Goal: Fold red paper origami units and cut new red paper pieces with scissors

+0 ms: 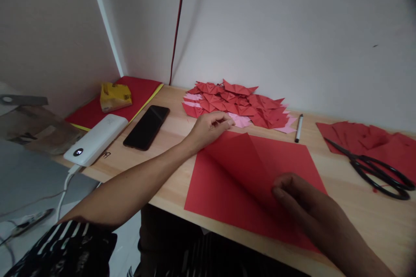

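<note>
A large red paper sheet (211, 194) lies at the table's front, with one part lifted and turned over as a flap (240, 160). My right hand (302, 203) is closed, thumb and fingers pinching the flap's right edge. At the sheet's upper left corner, my left hand (211, 127) has its fingers curled together; whether paper is between them is hidden. Just beyond it spreads a pile of folded red paper pieces (238, 101), with some pink paper (239, 120) among them.
A marker (299, 128) lies right of the pile. Black-handled scissors (373, 171) rest partly on more red paper (367, 138). Toward the left are a phone (147, 127), a white power bank (96, 140) with a cable, and a yellow packet (115, 96) on red sheets (141, 86).
</note>
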Demonstrator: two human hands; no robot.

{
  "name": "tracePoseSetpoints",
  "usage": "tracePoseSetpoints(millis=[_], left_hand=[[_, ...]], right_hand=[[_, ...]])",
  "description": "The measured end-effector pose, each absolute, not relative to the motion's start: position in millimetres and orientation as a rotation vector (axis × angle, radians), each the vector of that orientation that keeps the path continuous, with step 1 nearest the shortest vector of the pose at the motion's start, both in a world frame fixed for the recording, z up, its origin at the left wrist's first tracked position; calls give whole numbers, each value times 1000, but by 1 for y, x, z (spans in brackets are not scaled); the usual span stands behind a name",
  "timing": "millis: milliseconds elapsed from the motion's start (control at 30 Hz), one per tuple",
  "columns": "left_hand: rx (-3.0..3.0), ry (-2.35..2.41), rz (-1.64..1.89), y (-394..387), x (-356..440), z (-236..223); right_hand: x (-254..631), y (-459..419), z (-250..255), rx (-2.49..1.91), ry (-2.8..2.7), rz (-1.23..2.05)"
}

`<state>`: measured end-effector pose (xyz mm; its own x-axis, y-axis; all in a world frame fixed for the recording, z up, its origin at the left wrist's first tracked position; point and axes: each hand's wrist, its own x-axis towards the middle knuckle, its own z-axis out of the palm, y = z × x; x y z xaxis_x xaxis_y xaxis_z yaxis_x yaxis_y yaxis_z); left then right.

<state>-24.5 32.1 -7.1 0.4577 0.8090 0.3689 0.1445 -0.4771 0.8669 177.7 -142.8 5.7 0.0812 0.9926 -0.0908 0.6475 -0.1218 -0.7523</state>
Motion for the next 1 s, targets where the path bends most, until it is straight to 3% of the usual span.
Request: tracePoseSetpoints(millis=[200,533,767,1000], left_hand=[[1898,548,874,24,-30,11],[1984,515,829,20,-26,5],[2030,477,915,19,-26,6],[1841,659,1046,22,-30,11]], right_hand=[[187,-135,8,-1863,-1460,808],[188,-116,17,-1737,-1325,1108],[179,-99,29,-1794,-1663,811],[188,-100,33,-1848,-1526,639]])
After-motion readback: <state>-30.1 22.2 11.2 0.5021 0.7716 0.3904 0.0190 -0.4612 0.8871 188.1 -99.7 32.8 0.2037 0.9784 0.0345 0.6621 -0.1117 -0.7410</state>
